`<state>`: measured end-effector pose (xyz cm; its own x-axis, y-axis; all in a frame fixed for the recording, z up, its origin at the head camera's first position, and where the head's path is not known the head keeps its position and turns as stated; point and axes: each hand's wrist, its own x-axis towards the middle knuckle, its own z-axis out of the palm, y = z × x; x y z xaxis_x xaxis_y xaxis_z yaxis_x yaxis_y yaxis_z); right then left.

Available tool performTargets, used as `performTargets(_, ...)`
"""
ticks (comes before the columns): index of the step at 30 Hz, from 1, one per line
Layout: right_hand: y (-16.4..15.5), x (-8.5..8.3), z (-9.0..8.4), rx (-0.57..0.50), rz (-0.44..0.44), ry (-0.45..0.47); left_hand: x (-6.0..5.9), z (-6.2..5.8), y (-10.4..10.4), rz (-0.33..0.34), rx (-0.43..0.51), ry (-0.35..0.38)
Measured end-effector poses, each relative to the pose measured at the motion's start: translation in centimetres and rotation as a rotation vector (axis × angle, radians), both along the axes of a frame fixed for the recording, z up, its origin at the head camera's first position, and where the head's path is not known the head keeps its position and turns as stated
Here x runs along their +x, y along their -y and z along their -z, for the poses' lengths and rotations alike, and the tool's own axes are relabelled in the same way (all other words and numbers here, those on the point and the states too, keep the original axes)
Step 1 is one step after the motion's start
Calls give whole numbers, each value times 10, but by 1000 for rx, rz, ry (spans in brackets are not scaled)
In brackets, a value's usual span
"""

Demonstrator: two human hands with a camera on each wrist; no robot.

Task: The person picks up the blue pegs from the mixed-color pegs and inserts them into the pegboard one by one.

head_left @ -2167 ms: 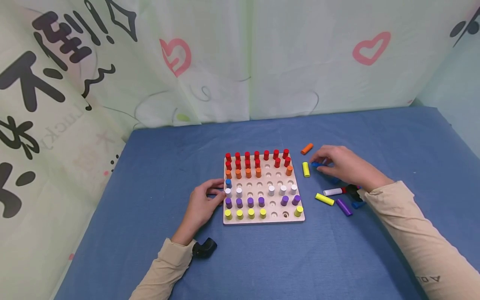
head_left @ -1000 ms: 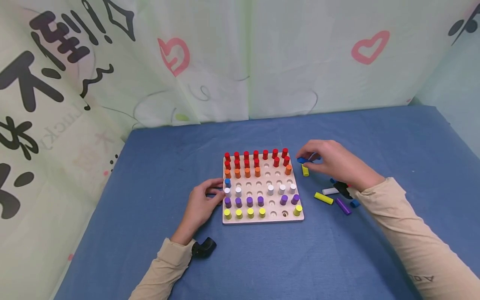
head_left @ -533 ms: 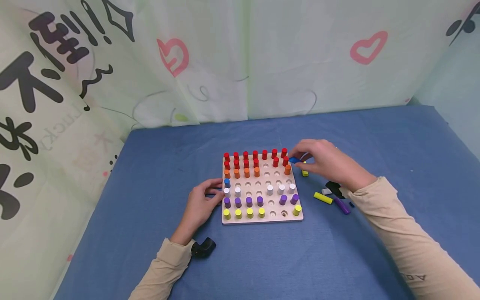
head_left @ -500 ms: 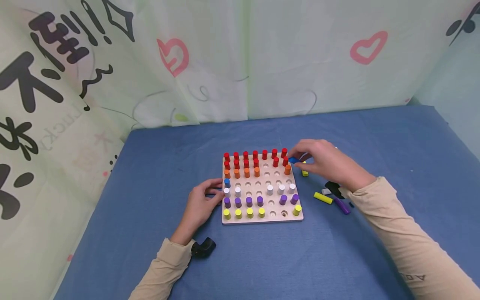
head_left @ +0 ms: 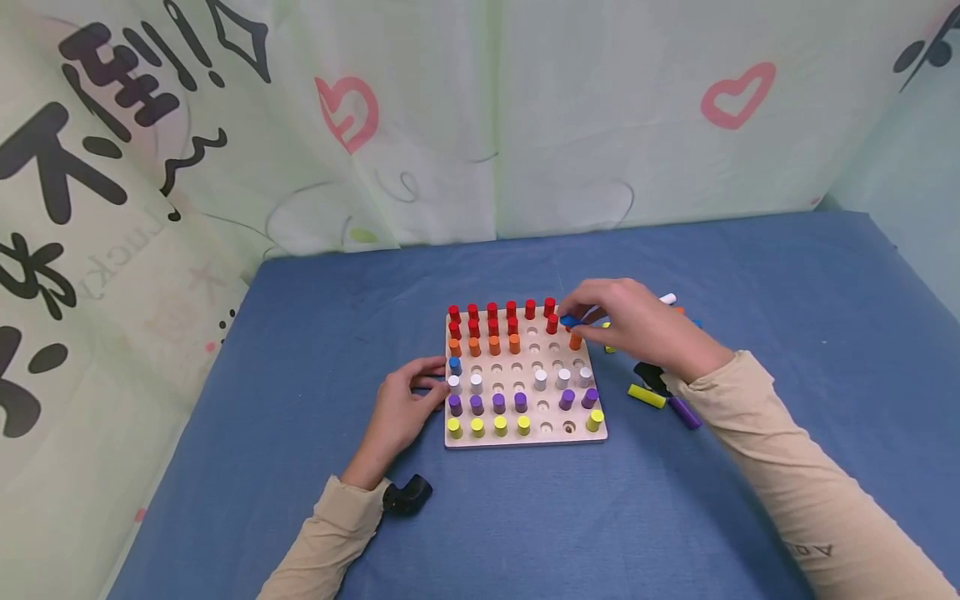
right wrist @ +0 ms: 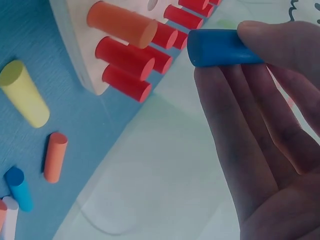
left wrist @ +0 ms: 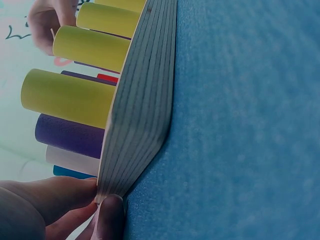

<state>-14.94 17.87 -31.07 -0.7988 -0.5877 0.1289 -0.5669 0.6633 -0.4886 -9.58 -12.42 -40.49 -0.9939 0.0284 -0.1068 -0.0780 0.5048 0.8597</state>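
1. Blue peg [head_left: 572, 321]: pinched in the right hand [head_left: 633, 325], now over the board's [head_left: 525, 439] 1 o'clock corner; a second ago it was off the board's right edge, so insertion looks near.
2. Right fingers [right wrist: 240, 100]: clamped on the peg between thumb and fingertips.
3. Left hand [head_left: 405, 404]: unmoved at the board's 9 o'clock edge, fingers [left wrist: 107, 215] curled on it.
4. Loose pegs [head_left: 647, 396]: at 3 o'clock on the counter [head_left: 300, 350].

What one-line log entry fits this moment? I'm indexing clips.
right hand: pinches blue cylindrical peg above square wooden pegboard | left hand: grips pegboard's left edge | loose pegs: right of board
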Motion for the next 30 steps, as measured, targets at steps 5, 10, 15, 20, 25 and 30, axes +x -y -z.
performTargets(5, 5, 0, -2, 12, 0, 16, -1, 0, -1, 5, 2, 1)
performTargets(10, 8, 0, -2, 19, -4, 18, -2, -1, -2, 4, 2, 2)
performTargets(15, 11, 0, -1, 14, -16, 12, -1, -2, -2, 7, 6, 8)
performTargets(20, 16, 0, 0, 5, -22, 39, 0, -1, -2, 0, 4, 25)
performTargets(25, 21, 0, 1, -16, -28, 80, 0, -1, -1, -7, -9, 30)
performTargets(30, 26, 0, 1, -13, -41, 80, -1, -2, -1, -7, -20, 24)
